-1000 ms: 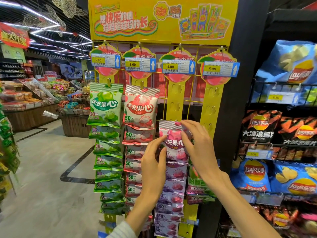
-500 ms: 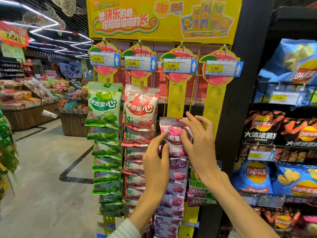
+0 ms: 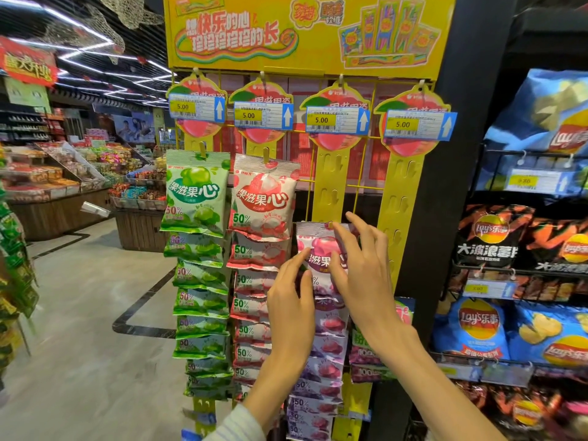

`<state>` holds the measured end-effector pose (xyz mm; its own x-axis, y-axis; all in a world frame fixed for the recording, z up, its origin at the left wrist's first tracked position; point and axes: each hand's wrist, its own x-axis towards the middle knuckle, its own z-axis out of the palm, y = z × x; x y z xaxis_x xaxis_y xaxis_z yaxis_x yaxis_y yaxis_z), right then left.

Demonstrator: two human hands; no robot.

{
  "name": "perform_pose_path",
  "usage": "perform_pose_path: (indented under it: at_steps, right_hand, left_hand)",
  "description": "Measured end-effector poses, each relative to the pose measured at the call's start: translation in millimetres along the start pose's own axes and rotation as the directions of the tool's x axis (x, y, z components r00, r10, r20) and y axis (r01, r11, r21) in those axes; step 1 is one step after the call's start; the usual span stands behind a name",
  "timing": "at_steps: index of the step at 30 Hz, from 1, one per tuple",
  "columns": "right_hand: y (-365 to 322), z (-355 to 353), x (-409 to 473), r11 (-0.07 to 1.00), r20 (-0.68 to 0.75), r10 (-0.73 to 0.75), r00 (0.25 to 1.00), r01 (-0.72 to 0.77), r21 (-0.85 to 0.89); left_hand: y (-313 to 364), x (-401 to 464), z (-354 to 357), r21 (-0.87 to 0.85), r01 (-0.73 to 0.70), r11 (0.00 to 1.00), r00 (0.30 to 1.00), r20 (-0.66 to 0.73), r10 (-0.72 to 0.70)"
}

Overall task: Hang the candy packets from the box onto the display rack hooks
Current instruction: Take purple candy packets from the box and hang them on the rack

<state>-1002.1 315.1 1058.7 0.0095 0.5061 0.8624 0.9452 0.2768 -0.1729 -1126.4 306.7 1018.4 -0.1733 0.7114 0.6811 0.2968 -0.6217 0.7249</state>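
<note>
Four yellow hanging strips [image 3: 327, 186] under 5.00 price tags [image 3: 337, 120], green [image 3: 194, 192] and pink [image 3: 264, 202] packets beside, Lay's bags [image 3: 477, 329] at right. Left hand [image 3: 291, 300] and right hand [image 3: 362, 268] raised, fingers pinching purple candy packet [image 3: 318, 259] against third strip, upright, long axis vertical, top edge level, above purple column [image 3: 321, 361].

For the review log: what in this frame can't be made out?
Head view only:
- Hook under the purple candy packet: the packet top and right hand hide it, so seating is unclear.
- Left hand: fingertip contact is unclear.
- The box: out of frame.
- Price tags: fine print too small.
</note>
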Motion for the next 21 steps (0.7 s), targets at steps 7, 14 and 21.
perform_pose_path:
  at_steps: [7, 14, 21]
  right_hand:
    - [5, 1, -18, 0.999, 0.013, -0.034, 0.999, 0.034, -0.008]
    - [-1, -11, -60, 0.98, 0.063, 0.108, 0.992, -0.117, 0.16]
    - [-2, -15, -84, 0.932, 0.221, 0.202, 0.954, -0.257, 0.254]
  left_hand:
    - [-10, -13, -4, 0.056, -0.028, 0.998, 0.999, 0.017, 0.027]
    - [-13, -28, -11, 0.101, -0.065, 0.993, 0.994, 0.093, 0.056]
    - [-20, -45, -21, 0.193, -0.086, 0.977, 0.983, 0.178, 0.052]
